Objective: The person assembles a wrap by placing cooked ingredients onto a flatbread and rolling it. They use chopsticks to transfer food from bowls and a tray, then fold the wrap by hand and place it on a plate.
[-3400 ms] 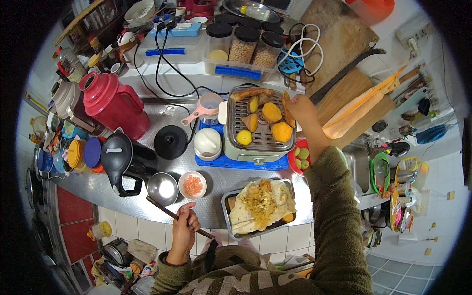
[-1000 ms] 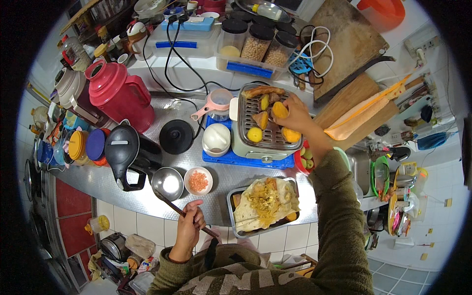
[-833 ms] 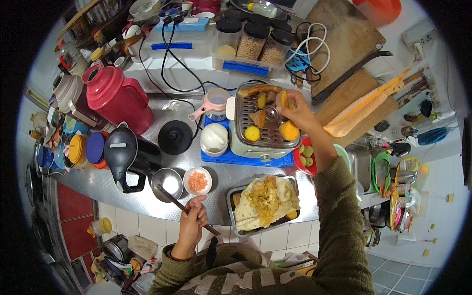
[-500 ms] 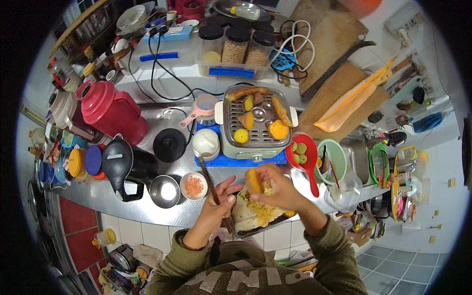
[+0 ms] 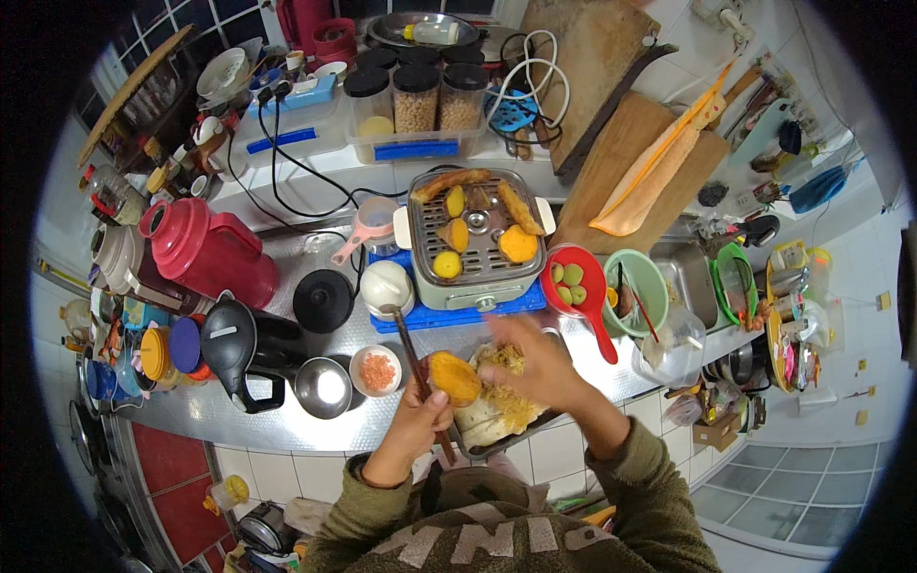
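Note:
My left hand [image 5: 413,428] is closed on a flat orange piece of sweet potato [image 5: 454,378] and on a pair of brown wooden chopsticks [image 5: 412,351], which slant up past it. Smeared by motion, my right hand [image 5: 540,371] hovers over a dark rectangular tray [image 5: 506,447]; its fingers are unclear. On the tray lies a pale flatbread [image 5: 475,426] topped with yellow shreds [image 5: 516,409], partly hidden by that hand. Beyond, a pale green steamer [image 5: 475,294] bears several yellow and orange food pieces on its slotted metal plate.
Left of my hands stand a bowl of pinkish bits [image 5: 375,371], a steel bowl [image 5: 323,388], a black kettle [image 5: 239,349] and a red thermos [image 5: 205,253]. A red ladle-shaped strainer [image 5: 597,325] with green slices and a green basin [image 5: 638,272] are on the right.
The sweet potato piece has passed from my right hand to my left, which now grips it along with the chopsticks. My right hand is in quick motion above the tray.

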The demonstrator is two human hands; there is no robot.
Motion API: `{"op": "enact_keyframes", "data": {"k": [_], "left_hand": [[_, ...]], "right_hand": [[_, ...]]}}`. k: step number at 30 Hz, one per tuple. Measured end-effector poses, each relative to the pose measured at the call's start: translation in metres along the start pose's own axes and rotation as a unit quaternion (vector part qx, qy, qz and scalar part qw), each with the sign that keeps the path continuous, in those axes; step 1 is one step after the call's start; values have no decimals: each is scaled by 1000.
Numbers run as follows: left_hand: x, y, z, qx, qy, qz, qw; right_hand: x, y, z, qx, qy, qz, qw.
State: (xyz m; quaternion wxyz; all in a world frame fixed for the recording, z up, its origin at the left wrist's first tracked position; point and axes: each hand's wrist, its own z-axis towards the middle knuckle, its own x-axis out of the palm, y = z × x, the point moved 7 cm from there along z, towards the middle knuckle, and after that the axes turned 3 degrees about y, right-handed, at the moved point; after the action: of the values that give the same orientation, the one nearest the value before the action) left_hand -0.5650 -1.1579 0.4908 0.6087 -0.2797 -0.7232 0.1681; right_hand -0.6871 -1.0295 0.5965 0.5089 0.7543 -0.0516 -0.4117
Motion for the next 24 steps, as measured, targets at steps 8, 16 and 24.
{"op": "enact_keyframes", "data": {"k": [8,16,24], "left_hand": [[-26,-19,-37,30,-5,-7,1000],[-54,-23,-72,38,-16,8,999],[-64,-36,-93,58,-84,33,994]], "right_hand": [[-65,-42,73,-17,-188,-408,893],[-48,-8,133,-195,-148,-337,909],[8,-2,129,-145,-109,-411,893]]}}
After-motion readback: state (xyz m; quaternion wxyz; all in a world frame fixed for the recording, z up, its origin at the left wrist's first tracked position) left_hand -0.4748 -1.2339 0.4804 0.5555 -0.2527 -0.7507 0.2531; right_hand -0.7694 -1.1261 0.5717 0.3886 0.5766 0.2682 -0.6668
